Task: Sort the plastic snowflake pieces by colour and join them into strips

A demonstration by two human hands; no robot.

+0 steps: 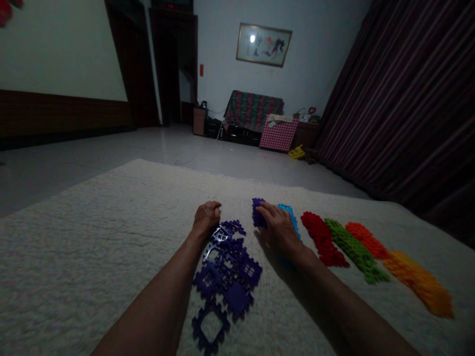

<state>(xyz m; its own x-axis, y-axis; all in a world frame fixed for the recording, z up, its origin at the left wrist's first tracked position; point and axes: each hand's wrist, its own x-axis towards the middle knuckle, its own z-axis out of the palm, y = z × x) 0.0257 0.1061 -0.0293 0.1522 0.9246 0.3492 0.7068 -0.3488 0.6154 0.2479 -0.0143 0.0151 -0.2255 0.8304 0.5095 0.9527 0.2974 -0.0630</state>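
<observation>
My right hand (277, 226) grips a dark purple interlocking tile (257, 215) with toothed edges, holding it by its right side. Beneath and behind that hand lies a row of light blue pieces (291, 216), partly hidden. My left hand (207, 216) is closed with its fingers curled, at the far left end of a loose pile of purple interlocking tiles (237, 296). Whatever it may hold is hidden. Some tiles in the pile are solid, others have window-like or round openings. One open-framed purple tile (198, 326) lies nearest to me.
To the right, rows of red pieces (322, 240), green pieces (354, 247), orange pieces (365, 239) and yellow-orange pieces (419, 282) lie on the cream quilted mat (111, 237). Beyond the mat are a tiled floor (156, 146), a cloth-covered item (254, 109) and a dark curtain (404, 99).
</observation>
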